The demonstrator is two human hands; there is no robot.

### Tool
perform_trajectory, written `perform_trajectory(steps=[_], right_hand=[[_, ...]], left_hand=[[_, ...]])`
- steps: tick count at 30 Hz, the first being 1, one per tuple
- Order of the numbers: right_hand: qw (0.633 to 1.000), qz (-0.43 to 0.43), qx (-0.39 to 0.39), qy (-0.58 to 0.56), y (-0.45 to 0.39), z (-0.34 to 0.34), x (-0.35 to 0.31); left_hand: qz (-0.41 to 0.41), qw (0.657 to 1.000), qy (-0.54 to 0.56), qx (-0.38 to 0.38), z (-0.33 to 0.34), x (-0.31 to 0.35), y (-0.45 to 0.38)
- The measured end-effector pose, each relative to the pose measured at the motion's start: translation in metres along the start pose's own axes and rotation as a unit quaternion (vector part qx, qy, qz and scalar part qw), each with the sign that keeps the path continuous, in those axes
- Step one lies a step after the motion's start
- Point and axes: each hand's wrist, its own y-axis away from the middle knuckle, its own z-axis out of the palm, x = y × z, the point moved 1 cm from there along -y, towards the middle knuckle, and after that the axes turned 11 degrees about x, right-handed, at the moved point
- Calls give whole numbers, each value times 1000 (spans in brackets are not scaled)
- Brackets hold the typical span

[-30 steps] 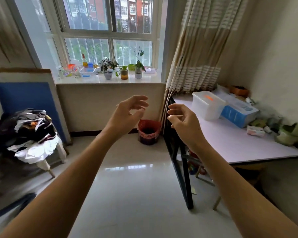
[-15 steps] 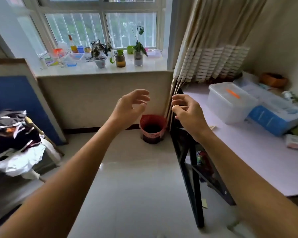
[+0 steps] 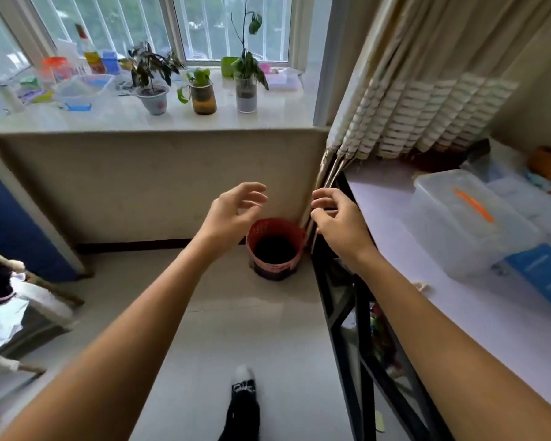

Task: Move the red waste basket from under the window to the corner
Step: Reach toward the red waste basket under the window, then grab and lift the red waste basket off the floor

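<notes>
The red waste basket (image 3: 275,246) stands on the floor against the wall under the window, right beside the black table frame. It has a meshed red wall and a dark liner inside. My left hand (image 3: 233,214) hovers above and just left of its rim, fingers spread and curved, holding nothing. My right hand (image 3: 337,218) hovers above and right of the rim, over the table's corner, fingers curled but apart, also holding nothing. Neither hand touches the basket.
A white table (image 3: 427,313) on a black frame (image 3: 341,313) runs along the right, carrying a clear plastic box (image 3: 465,224). A curtain (image 3: 411,90) hangs beside the basket. Potted plants (image 3: 201,93) line the windowsill. A chair piled with clothes (image 3: 7,300) stands left. My foot (image 3: 244,405) is on the floor.
I have stepped closer to the window, so the basket looks larger and nearer. Both hands stay raised and apart, now just above the basket. My foot has come into view.
</notes>
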Motion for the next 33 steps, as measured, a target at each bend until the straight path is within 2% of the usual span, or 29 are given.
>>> perform_trajectory(steps=[4, 15, 19, 24, 30, 33], right_hand=[[999, 35, 10, 28, -76, 43, 26], [982, 175, 8, 75, -254, 118, 134], [967, 233, -18, 99, -317, 154, 200], [940, 313, -63, 122, -376, 213, 308], [898, 375, -127, 191, -430, 290, 434], [883, 401, -106, 219, -448, 325, 511]], left_hand=[[-36, 999, 16, -4, 18, -49, -81], [-145, 986, -25, -81, 115, -175, -258], [-225, 970, -46, -73, 153, -249, -297], [-322, 941, -78, -63, 210, -371, -327], [-355, 920, -132, -103, 280, -504, -362], [-356, 913, -171, -101, 313, -587, -382]])
